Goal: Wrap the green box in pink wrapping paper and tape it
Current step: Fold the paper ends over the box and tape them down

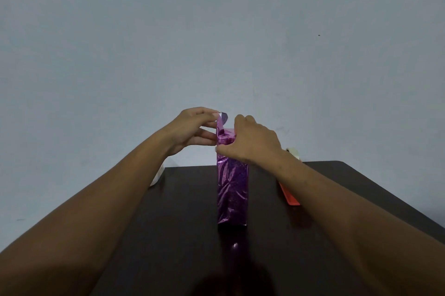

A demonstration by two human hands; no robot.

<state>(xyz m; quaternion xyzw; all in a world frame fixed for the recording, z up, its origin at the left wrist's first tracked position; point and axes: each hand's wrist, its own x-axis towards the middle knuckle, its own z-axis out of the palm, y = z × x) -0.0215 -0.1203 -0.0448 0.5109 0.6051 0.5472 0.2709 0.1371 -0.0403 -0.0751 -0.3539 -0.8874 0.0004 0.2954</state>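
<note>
Standing upright on a dark table (183, 235), the box in pink wrapping paper (232, 189) is held at its top end. A raised paper flap is pinched by the left hand (192, 130); the top is gripped by the curled fingers (222, 150) of the right hand (252, 139). An orange object (290, 195) is seen below the right wrist.

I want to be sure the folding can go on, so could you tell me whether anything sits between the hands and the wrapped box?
Nothing visible does: the left hand and right hand already grip the paper atop the box.
</note>
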